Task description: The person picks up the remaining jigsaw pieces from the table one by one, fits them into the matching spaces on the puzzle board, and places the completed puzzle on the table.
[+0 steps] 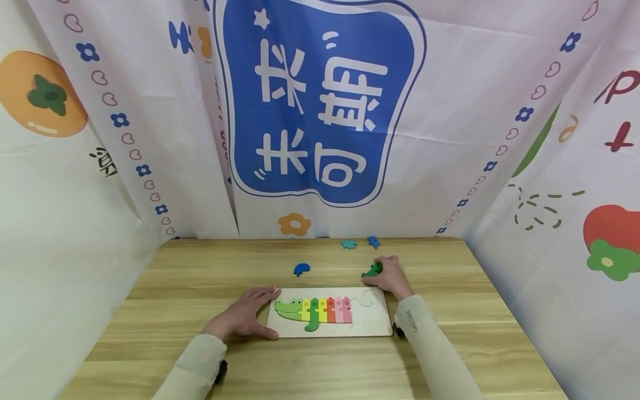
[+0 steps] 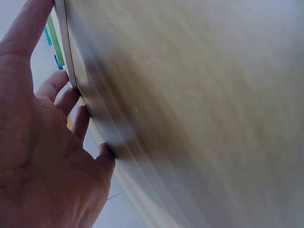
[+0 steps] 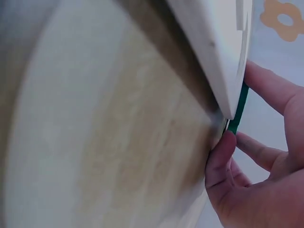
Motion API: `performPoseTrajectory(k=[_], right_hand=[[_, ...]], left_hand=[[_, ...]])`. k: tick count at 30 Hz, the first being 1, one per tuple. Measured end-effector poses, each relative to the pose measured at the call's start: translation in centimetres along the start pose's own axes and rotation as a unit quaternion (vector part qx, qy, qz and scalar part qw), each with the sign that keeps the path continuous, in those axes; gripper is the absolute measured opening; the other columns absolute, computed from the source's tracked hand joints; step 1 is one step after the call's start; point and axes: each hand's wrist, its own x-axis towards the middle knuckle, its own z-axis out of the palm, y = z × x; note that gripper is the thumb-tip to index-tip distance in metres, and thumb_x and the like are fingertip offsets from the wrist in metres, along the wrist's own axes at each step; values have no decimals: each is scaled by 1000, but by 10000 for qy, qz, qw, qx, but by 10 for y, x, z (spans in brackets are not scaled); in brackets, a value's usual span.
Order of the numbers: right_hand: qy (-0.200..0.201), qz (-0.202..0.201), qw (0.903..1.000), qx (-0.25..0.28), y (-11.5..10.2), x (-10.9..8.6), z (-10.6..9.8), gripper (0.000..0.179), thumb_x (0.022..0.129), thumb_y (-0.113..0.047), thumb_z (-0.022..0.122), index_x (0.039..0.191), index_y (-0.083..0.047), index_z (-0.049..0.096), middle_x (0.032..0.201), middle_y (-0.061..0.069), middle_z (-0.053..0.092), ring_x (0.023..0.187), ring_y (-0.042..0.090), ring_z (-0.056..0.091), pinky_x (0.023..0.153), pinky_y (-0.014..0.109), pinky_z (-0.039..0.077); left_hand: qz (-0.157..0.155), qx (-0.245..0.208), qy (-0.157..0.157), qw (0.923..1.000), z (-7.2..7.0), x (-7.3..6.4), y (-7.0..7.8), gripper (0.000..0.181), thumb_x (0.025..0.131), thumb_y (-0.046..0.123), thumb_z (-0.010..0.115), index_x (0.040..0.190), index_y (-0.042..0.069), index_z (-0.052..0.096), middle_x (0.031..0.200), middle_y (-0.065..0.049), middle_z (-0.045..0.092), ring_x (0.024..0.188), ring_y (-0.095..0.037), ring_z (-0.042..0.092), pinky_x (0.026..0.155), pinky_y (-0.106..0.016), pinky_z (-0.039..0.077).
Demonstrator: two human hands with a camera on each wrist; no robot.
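Observation:
A pale wooden puzzle board [image 1: 370, 322] lies on the table with a crocodile on it, its green head and several coloured, numbered body pieces [image 1: 327, 310] in place. At the board's left end my left hand [image 1: 245, 314] is spread, thumb at the near corner and fingers at the far corner. In the left wrist view its fingertips rest along the edge. My right hand [image 1: 392, 278] pinches a dark green puzzle piece [image 1: 371, 270] between thumb and fingers, just beyond the board's far right corner. The right wrist view shows the green piece partly behind the board's edge.
A blue curved puzzle piece [image 1: 301, 269] lies beyond the board. Farther back, near the table's far edge, are a teal piece [image 1: 349, 244] and a small blue piece [image 1: 373, 242]. Printed white curtains [image 1: 450, 139] stand behind and beside the wooden table [image 1: 210, 272].

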Motion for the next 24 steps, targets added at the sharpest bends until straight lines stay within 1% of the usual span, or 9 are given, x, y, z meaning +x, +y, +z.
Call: performPoseTrajectory(k=[5,8,13,15,18,20,21,22,24], right_hand=[[139,-212,9992,321,2,-2,-4,71,84,-35,87,141,-1,60,141,29,43,115,38,58,102,54,53],[147,-299,9971,691,3,-3,-6,67,84,-31,88,139,-3,63,145,28,40,112,36,58,96,48,56],[34,-398,9908,1292,3,-7,-10,61,85,-24,88,138,-6,63,151,27,34,110,33,59,84,37,58],[1,-451,9885,1445,3,-9,-11,60,87,-24,87,138,-7,62,150,25,35,111,32,59,83,35,58],[-60,-568,9841,1681,4,-10,-12,60,88,-23,85,140,-7,60,145,21,45,113,32,61,84,35,59],[-159,-599,9784,1974,5,-10,-14,61,90,-23,83,142,-7,57,144,18,50,116,32,61,88,37,60],[-238,-587,9731,2216,5,-10,-14,62,91,-22,83,144,-7,55,144,16,51,118,32,61,91,39,60],[-329,-574,9665,2481,6,-10,-15,63,92,-21,81,145,-6,53,145,16,51,122,33,61,95,41,59],[-505,-495,9495,3057,7,-10,-17,65,94,-19,78,149,-5,47,150,16,46,129,34,58,104,44,55]], left_hand=[[-20,4,-11,10000,0,0,0,110,74,62,86,162,16,37,168,-10,32,154,-44,24,120,-68,28],[-58,17,0,10000,1,1,-1,111,74,62,86,162,17,37,169,-10,32,155,-43,25,120,-68,28],[-116,24,26,9999,2,2,-1,111,73,63,86,162,18,37,169,-9,32,155,-43,24,120,-68,28],[-138,14,21,9999,2,2,-1,111,73,63,86,162,19,37,169,-8,32,155,-42,24,120,-68,28],[-171,0,3,9999,3,2,-1,111,73,63,86,162,19,37,169,-8,32,155,-42,24,120,-68,28],[-197,-5,-15,9998,3,2,-1,111,73,63,86,162,20,37,169,-8,31,155,-43,23,120,-68,28],[-206,-5,-20,9998,3,2,-1,111,73,63,86,162,19,37,169,-8,31,155,-43,23,120,-69,29],[-214,-5,-28,9998,3,2,-1,111,73,63,86,162,19,37,169,-8,31,155,-43,23,120,-69,28],[-230,3,-36,9997,2,2,-1,111,74,63,86,163,20,36,169,-8,31,155,-43,23,120,-69,28]])
